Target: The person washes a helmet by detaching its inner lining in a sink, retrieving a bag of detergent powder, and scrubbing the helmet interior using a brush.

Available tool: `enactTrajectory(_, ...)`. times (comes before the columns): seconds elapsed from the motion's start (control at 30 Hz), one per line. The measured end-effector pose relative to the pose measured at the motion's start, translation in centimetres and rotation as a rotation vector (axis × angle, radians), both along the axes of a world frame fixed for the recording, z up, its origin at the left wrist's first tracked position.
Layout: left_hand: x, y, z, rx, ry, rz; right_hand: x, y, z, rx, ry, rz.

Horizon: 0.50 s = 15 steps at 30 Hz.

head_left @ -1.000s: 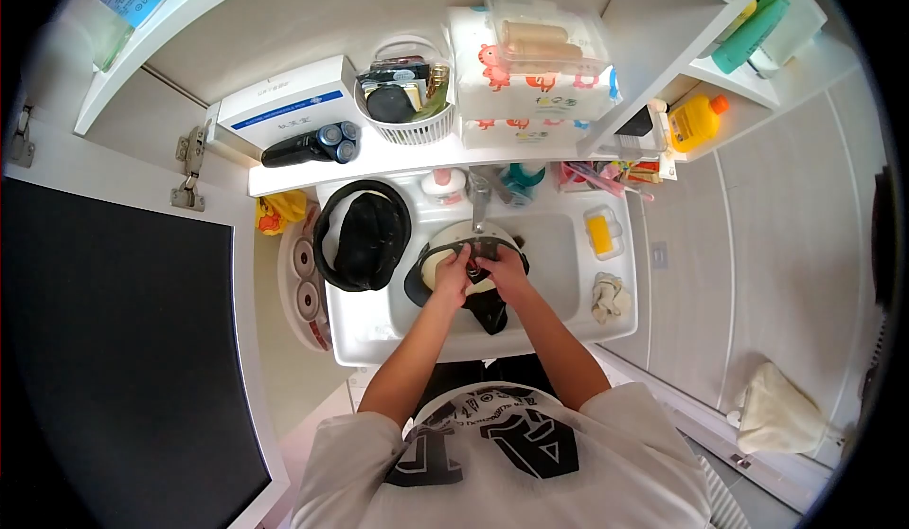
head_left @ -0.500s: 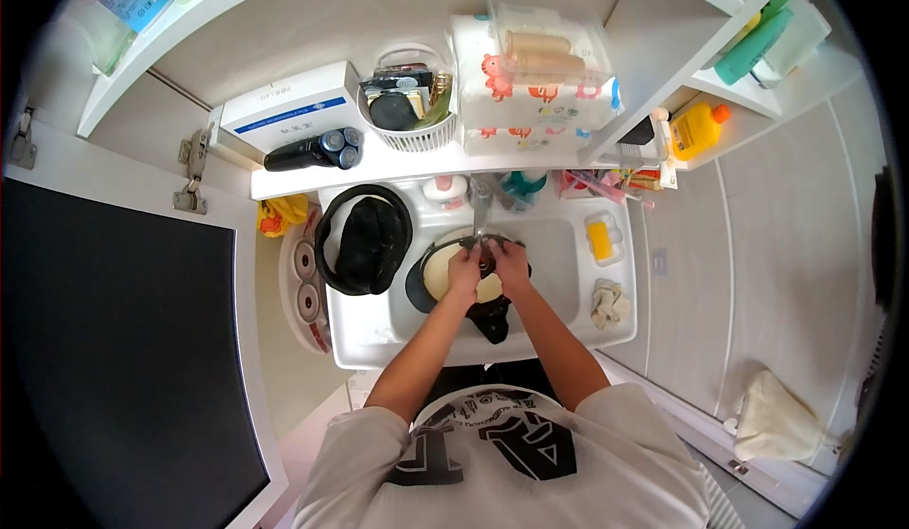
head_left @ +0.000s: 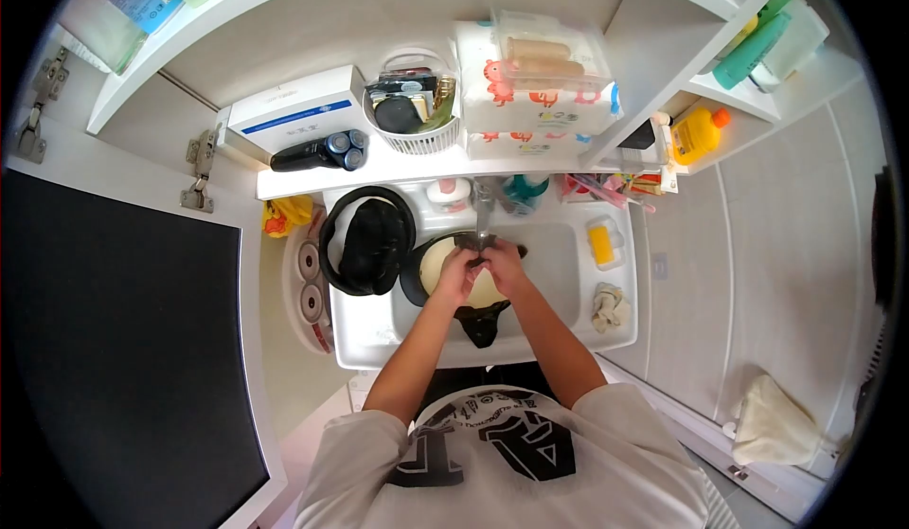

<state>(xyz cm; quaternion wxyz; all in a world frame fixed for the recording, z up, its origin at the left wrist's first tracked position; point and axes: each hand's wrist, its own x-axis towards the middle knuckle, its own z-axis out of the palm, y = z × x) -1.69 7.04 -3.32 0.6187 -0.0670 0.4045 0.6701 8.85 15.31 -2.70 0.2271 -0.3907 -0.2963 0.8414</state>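
Note:
In the white sink (head_left: 559, 292), a round, dark-rimmed piece with a cream inside (head_left: 436, 259) lies beneath my hands; I cannot tell its exact kind. A black cloth-like part (head_left: 481, 328) hangs at its near side. My left hand (head_left: 460, 271) and my right hand (head_left: 502, 262) are close together under the metal faucet (head_left: 483, 209). Their fingers are closed on a dark, wet-looking cloth-like part (head_left: 471, 240) at the far edge of this piece. What lies between the fingertips is partly hidden.
A black ring-shaped piece (head_left: 327, 256) with black cloth inside sits on the sink's left ledge. To the right are a yellow sponge (head_left: 600, 244) and a crumpled cloth (head_left: 611, 307). A shelf above holds a shaver (head_left: 317, 153), a white basket (head_left: 426, 141) and wipes packs (head_left: 530, 103).
My hands have drawn closer together and slightly toward me. The dark part between them has shifted, and more cream surface shows beside my right hand.

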Motion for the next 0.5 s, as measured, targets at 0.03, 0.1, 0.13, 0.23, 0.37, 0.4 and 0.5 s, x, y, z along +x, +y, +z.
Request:
enactTrajectory(0.03,0.4,-0.1,0.4,-0.013,0.067,-0.005,0.1,0.2,0.1,-0.008,-0.004,0.014)
enactTrajectory(0.1,0.6,-0.1,1.1,-0.057,0.157,-0.014,0.0,0.2,0.4,-0.006,0.005,0.022)
enactTrajectory(0.13,0.6,0.0,1.4,-0.088,0.180,-0.017,0.0,0.0,0.7,0.004,0.018,0.015)
enactTrajectory(0.23,0.4,0.1,2.1,-0.210,0.247,-0.023,0.5,-0.6,0.7,0.038,0.036,0.022)
enactTrajectory(0.37,-0.4,0.5,3.0,-0.413,0.287,-0.092,1.4,-1.7,1.9,0.023,-0.083,0.043)
enactTrajectory(0.4,-0.4,0.3,2.7,-0.366,0.313,-0.099,1.7,-1.9,2.0,0.028,-0.125,0.042)
enactTrajectory(0.5,-0.4,0.4,2.0,-0.359,0.277,-0.101,2.6,-3.2,2.0,0.092,-0.240,0.030)
